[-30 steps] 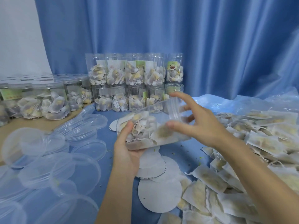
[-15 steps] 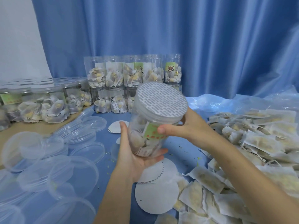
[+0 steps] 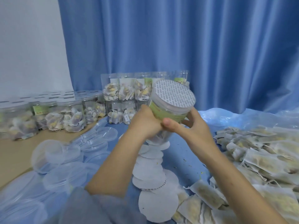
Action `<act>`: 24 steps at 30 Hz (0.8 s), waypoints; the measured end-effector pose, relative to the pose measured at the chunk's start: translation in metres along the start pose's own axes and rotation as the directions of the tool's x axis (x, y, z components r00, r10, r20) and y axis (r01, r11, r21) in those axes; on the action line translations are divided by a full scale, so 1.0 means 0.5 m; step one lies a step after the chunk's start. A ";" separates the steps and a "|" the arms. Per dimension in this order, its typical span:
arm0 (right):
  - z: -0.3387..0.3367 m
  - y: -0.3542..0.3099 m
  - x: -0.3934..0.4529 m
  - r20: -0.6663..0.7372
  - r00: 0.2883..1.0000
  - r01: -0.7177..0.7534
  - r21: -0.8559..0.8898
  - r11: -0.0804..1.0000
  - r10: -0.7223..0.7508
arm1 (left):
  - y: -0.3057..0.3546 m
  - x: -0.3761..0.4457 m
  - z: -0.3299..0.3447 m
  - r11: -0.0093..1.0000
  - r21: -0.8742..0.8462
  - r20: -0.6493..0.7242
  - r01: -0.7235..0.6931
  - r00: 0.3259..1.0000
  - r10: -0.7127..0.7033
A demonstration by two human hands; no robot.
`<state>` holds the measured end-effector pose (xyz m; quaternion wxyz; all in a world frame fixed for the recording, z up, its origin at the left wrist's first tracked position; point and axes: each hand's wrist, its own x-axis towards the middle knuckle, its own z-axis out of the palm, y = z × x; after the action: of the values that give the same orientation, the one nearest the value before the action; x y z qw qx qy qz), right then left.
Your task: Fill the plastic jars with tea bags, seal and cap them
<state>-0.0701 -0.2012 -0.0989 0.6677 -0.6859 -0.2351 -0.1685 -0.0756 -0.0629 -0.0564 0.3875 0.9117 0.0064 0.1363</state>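
Note:
A clear plastic jar with a green label is held up above the table, tilted with its top toward me. A patterned white seal covers its mouth under a clear cap. My left hand grips the jar's lower body from the left. My right hand grips it from the right, thumb across the front. Tea bags show through the jar's bottom. Loose tea bags are heaped at the right.
Round white seal discs lie in a trail on the blue cloth below the jar. Clear lids are piled at the left. Filled jars stand in rows at the back left, with stacked jars against the blue curtain.
The jar went from lying on its side with an open mouth to upright with a seal and cap on top. Both hands then lifted it and turned it.

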 end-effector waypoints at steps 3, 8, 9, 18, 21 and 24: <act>0.028 -0.006 -0.013 -0.059 0.998 0.028 0.037 0.999 -0.025 | -0.004 -0.012 -0.072 0.996 -0.002 0.074 -0.091 0.993 0.091; 0.124 -0.044 -0.036 0.064 0.994 0.086 0.080 0.993 -0.091 | -0.068 -0.084 -0.183 0.983 0.100 -0.070 -0.153 0.984 0.161; 0.152 -0.058 -0.035 0.098 0.989 0.100 0.071 0.992 -0.107 | -0.086 -0.097 -0.201 0.984 0.111 -0.135 -0.142 0.978 0.157; 0.481 -0.154 -0.021 0.320 0.908 0.247 0.110 0.963 -0.269 | -0.282 -0.216 -0.428 0.998 0.064 -0.615 0.025 0.788 0.020; 0.592 -0.144 -0.037 0.424 0.886 0.180 0.053 0.982 -0.185 | -0.373 -0.259 -0.484 0.992 -0.010 -0.614 0.127 0.782 -0.106; 0.678 -0.118 -0.052 0.523 0.842 0.185 -0.043 0.982 -0.136 | -0.451 -0.295 -0.509 0.972 -0.115 -0.538 0.205 0.810 -0.234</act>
<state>-0.1523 0.1335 -0.0812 0.5313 -0.7136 -0.4545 -0.0439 -0.2610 0.2569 -0.0833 0.4058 0.8172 0.2187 0.3460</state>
